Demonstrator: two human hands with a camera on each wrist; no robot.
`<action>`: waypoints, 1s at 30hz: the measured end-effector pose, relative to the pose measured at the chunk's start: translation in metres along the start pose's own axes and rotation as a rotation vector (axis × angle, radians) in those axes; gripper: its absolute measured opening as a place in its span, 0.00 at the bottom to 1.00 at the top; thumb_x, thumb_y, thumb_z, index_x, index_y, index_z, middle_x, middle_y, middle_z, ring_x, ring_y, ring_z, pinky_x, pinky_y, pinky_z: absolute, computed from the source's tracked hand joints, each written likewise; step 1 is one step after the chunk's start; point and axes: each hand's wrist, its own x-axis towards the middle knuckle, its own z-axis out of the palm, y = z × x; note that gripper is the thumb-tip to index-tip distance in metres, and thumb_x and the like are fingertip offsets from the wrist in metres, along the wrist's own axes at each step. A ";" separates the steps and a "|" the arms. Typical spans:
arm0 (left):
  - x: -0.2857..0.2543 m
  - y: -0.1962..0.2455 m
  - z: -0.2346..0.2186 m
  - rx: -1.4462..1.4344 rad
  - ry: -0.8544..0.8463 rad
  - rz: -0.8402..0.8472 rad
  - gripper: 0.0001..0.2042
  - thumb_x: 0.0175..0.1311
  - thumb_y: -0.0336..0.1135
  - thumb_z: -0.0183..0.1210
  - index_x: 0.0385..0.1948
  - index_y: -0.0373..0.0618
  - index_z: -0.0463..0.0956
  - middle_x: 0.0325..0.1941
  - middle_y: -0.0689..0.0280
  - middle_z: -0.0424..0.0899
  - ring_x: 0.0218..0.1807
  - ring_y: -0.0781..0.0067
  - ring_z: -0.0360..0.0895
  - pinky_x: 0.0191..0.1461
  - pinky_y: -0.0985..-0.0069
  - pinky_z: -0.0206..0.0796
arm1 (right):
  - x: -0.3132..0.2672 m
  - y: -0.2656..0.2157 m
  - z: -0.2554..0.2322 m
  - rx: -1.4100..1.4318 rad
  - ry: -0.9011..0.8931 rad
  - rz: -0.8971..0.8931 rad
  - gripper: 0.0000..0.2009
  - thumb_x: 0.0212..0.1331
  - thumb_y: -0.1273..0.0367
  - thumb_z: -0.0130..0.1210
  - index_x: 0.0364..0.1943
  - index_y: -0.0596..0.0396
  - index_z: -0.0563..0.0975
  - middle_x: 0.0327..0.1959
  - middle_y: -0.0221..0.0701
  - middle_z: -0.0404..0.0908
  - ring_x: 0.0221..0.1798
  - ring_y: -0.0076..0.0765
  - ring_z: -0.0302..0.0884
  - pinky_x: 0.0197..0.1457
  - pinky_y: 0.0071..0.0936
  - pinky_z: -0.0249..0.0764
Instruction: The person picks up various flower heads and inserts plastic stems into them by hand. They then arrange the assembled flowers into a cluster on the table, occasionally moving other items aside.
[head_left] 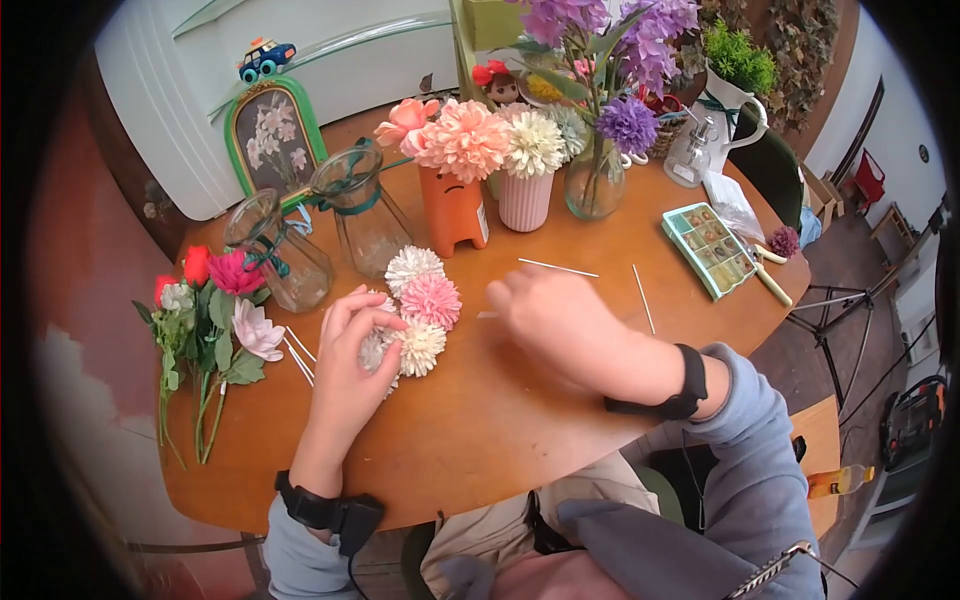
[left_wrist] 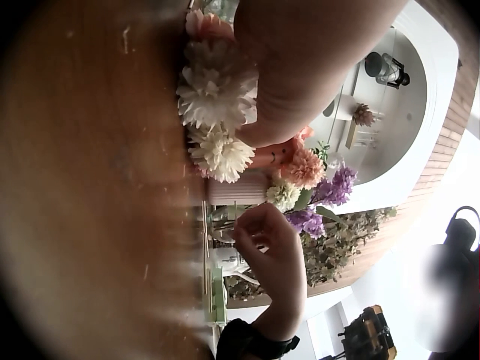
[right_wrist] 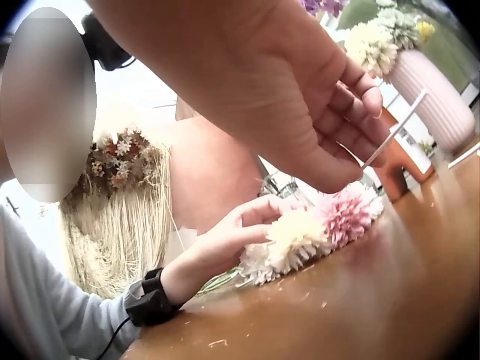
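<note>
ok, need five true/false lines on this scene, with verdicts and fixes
1. The right hand pinches a thin white stick. True.
2. The left hand is at the compartment box. False: the left hand is by the cream flower.
3. The pink flower lies among paler ones on the table. True.
4. The cream-handled tool is left of the pink flower. False: the cream-handled tool is far to its right, beside the compartment box.
5. Purple flowers stand in a glass vase. True.
</note>
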 end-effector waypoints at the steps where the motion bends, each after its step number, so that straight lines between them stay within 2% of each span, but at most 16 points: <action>1: 0.000 0.001 0.000 -0.004 0.000 0.001 0.08 0.48 0.24 0.59 0.31 0.44 0.76 0.49 0.60 0.71 0.60 0.51 0.64 0.61 0.63 0.57 | -0.003 0.006 -0.004 -0.053 -0.005 0.051 0.07 0.43 0.73 0.54 0.28 0.55 0.71 0.25 0.33 0.76 0.32 0.36 0.76 0.32 0.29 0.73; 3: -0.001 0.002 0.000 -0.011 0.005 0.000 0.08 0.48 0.24 0.59 0.31 0.44 0.76 0.49 0.60 0.71 0.60 0.52 0.65 0.61 0.63 0.57 | -0.012 0.023 -0.011 -0.145 -0.033 0.148 0.05 0.45 0.74 0.54 0.28 0.55 0.72 0.25 0.32 0.77 0.31 0.35 0.78 0.31 0.27 0.75; 5: -0.001 0.003 0.000 -0.014 0.008 0.001 0.08 0.48 0.24 0.60 0.31 0.44 0.76 0.49 0.60 0.71 0.60 0.52 0.65 0.60 0.63 0.58 | -0.021 0.043 -0.016 -0.166 -0.216 0.315 0.05 0.49 0.72 0.54 0.28 0.58 0.72 0.20 0.36 0.78 0.26 0.41 0.79 0.28 0.34 0.75; 7: -0.001 0.004 0.000 -0.012 0.011 0.002 0.07 0.48 0.25 0.60 0.31 0.45 0.76 0.49 0.60 0.71 0.60 0.52 0.65 0.60 0.64 0.58 | -0.035 0.064 -0.013 -0.119 -0.203 0.431 0.02 0.48 0.76 0.48 0.26 0.60 0.69 0.16 0.40 0.74 0.24 0.47 0.75 0.28 0.39 0.71; 10: -0.002 0.004 0.001 -0.006 0.013 0.007 0.07 0.49 0.25 0.60 0.31 0.45 0.76 0.49 0.60 0.72 0.60 0.53 0.65 0.60 0.64 0.58 | -0.052 0.095 -0.012 -0.032 -0.301 0.488 0.06 0.50 0.72 0.51 0.27 0.61 0.70 0.19 0.42 0.76 0.26 0.50 0.76 0.30 0.41 0.71; 13: -0.002 0.005 0.001 -0.021 0.006 -0.008 0.08 0.47 0.23 0.59 0.30 0.43 0.75 0.50 0.60 0.71 0.61 0.53 0.64 0.62 0.64 0.56 | -0.069 0.105 -0.004 0.022 -0.259 0.502 0.10 0.51 0.67 0.54 0.28 0.61 0.71 0.21 0.42 0.77 0.28 0.53 0.76 0.33 0.44 0.71; 14: -0.002 0.005 0.001 -0.024 0.008 -0.007 0.08 0.47 0.23 0.59 0.30 0.43 0.75 0.49 0.60 0.71 0.61 0.53 0.64 0.62 0.64 0.56 | -0.071 0.103 -0.003 0.018 -0.293 0.567 0.13 0.52 0.64 0.56 0.29 0.61 0.71 0.22 0.44 0.77 0.29 0.53 0.76 0.34 0.44 0.71; 20: -0.003 0.004 0.000 -0.026 0.014 0.001 0.07 0.48 0.24 0.59 0.31 0.43 0.75 0.49 0.60 0.71 0.60 0.54 0.64 0.61 0.64 0.56 | -0.076 0.090 -0.019 -0.036 -0.489 0.566 0.14 0.50 0.63 0.57 0.31 0.61 0.72 0.21 0.44 0.77 0.29 0.52 0.77 0.33 0.42 0.72; 26: -0.003 0.002 0.000 -0.025 0.022 0.016 0.07 0.49 0.26 0.60 0.31 0.45 0.75 0.48 0.59 0.71 0.59 0.53 0.65 0.60 0.64 0.58 | -0.083 0.104 0.000 -0.152 -0.489 0.521 0.06 0.42 0.70 0.57 0.22 0.59 0.77 0.23 0.41 0.80 0.30 0.48 0.79 0.32 0.38 0.75; 30: -0.004 0.002 0.000 -0.048 0.041 0.015 0.07 0.49 0.27 0.60 0.31 0.45 0.75 0.49 0.59 0.72 0.60 0.53 0.65 0.60 0.63 0.58 | -0.081 0.112 0.001 -0.166 -0.496 0.467 0.04 0.42 0.71 0.55 0.20 0.56 0.76 0.20 0.40 0.77 0.28 0.49 0.77 0.30 0.40 0.72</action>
